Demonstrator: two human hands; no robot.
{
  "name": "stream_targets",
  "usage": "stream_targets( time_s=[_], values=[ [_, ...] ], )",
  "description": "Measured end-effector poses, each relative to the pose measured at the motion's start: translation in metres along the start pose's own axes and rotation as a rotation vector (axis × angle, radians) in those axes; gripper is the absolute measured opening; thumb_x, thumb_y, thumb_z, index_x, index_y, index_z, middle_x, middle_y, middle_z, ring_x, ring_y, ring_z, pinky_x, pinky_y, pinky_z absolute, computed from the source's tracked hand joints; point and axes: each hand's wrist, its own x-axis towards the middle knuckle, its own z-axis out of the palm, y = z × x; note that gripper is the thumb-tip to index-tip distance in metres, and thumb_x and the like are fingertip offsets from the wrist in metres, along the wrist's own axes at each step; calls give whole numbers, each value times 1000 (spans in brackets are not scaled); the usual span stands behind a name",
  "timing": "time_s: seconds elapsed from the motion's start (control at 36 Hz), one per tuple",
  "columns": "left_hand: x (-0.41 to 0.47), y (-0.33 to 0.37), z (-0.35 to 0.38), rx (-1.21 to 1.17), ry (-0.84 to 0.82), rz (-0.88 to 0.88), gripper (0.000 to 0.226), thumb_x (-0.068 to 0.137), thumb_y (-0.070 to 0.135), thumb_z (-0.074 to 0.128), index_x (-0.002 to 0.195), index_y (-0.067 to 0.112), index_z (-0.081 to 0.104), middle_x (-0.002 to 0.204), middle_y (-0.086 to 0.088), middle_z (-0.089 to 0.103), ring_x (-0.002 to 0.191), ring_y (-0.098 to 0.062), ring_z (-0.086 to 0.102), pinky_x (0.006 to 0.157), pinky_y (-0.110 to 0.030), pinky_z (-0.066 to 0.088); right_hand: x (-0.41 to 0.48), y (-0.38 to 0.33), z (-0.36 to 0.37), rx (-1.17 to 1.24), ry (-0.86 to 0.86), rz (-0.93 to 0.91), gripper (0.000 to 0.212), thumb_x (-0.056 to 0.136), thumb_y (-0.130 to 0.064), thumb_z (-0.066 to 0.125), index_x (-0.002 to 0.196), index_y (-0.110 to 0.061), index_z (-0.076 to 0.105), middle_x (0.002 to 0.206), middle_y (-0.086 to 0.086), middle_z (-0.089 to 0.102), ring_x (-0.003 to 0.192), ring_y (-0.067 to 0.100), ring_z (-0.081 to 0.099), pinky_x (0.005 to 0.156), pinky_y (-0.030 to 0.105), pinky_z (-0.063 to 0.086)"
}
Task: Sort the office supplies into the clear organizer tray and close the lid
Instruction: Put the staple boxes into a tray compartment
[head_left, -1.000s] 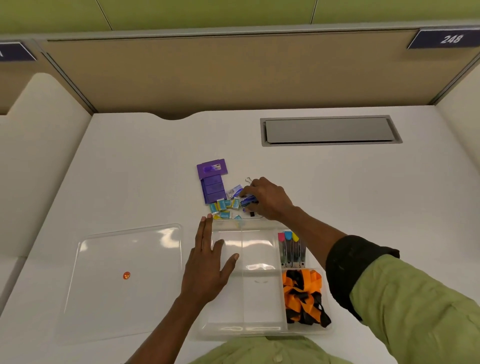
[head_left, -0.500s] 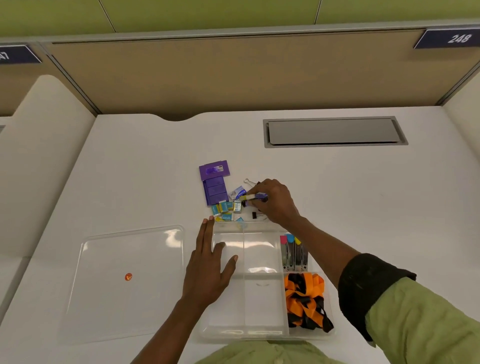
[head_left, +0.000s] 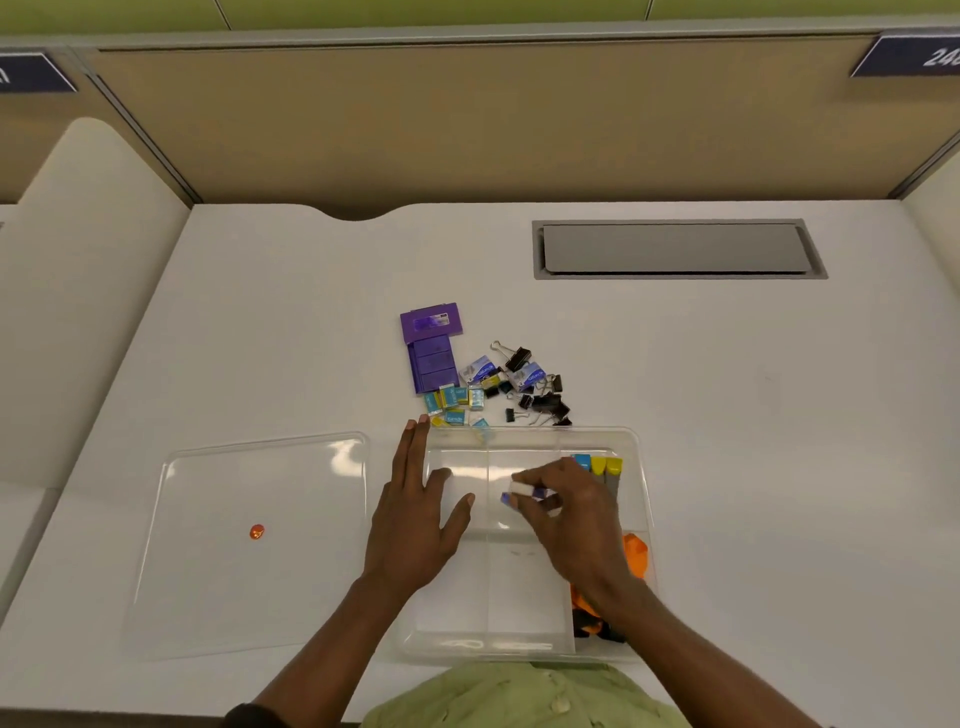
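Right hand (head_left: 569, 514) hides most of orange bundle (head_left: 637, 554); pinched item (head_left: 523, 490) blurred, perhaps box.

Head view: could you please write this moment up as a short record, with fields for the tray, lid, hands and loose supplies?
tray: clear organizer tray, open, on the desk
lid: clear lid, flat on the desk, left of the tray
left: left hand, fingers straight, resting on the tray's left side
right: right hand, pinching a small white-and-blue box over a middle compartment
loose: binder clips, purple cases beyond the tray
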Motion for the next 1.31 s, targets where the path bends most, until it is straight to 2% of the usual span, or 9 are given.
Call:
stream_targets(
  time_s=[0.11, 0.31, 0.42, 0.56, 0.75, 0.92, 1.06, 1.17, 1.31],
  values=[
    [1, 0, 1, 12, -1, -21, 41, 100, 59, 58, 120, 25, 70, 179, 9, -1, 165, -10, 0, 109, -40, 51, -7, 12, 15, -235, -96, -86, 27, 81, -16, 82, 106, -18, 73, 100, -3, 62, 90, 11, 58, 75, 23, 56],
    [0, 0, 0, 13, -10, -28, 42, 100, 59, 57, 118, 24, 70, 178, 10, -3, 165, -9, 0, 108, -44, 56, 5, 5, 16, -611, -352, -172, 49, 74, -25, 87, 118, -15, 69, 115, 8, 66, 104, 22, 60, 83, 32, 56],
    [0, 1, -1, 13, -3, -9, 41, 101, 57, 57, 116, 22, 70, 179, 7, -1, 165, -9, 0, 101, -42, 59, 14, 3, 8, -619, -482, -119, 45, 91, -21, 70, 133, -18, 58, 129, 5, 59, 114, 19, 54, 95, 28, 46],
    [-1, 0, 0, 22, -12, -32, 43, 101, 60, 54, 116, 23, 70, 179, 8, -3, 165, -10, -1, 104, -46, 58, 29, 1, 2, -681, -494, -81, 58, 84, -23, 77, 136, -18, 53, 134, 7, 56, 119, 21, 54, 98, 31, 48],
    [0, 1, 0, 26, -2, -22, 39, 101, 57, 56, 113, 22, 70, 179, 7, -1, 165, -10, 0, 103, -45, 58, 34, -9, 24, -751, -497, -7, 59, 90, -39, 68, 138, -12, 44, 126, 13, 60, 106, 25, 61, 84, 34, 52],
    [0, -2, 3, 22, 6, -35, 44, 100, 62, 53, 116, 25, 71, 179, 9, 1, 164, -8, -2, 110, -44, 54, 38, -20, 45, -648, -468, 139, 72, 85, -22, 76, 146, -10, 39, 146, 19, 44, 126, 30, 53, 100, 35, 50],
    [0, -1, 2, 18, -4, -36, 41, 101, 59, 56, 115, 23, 70, 179, 8, -1, 165, -10, -1, 107, -47, 56, 42, -16, 32, -600, -439, 162, 70, 83, -13, 76, 144, -12, 42, 138, 15, 50, 114, 25, 60, 90, 29, 53],
    [0, -1, 1, 3, 0, -20, 38, 101, 54, 59, 115, 20, 69, 179, 7, -2, 165, -10, -2, 104, -44, 57, 51, -11, 5, -535, -435, 110, 59, 84, -4, 70, 138, -15, 47, 115, 7, 67, 104, 22, 62, 82, 28, 48],
    [-1, -1, -1, 2, -7, -22, 39, 101, 55, 58, 114, 20, 70, 179, 8, -4, 164, -7, -6, 103, -41, 57, 64, -4, -25, -545, -529, -1, 53, 82, 0, 73, 129, -18, 59, 105, 1, 71, 96, 16, 65, 85, 31, 55]
  ],
)
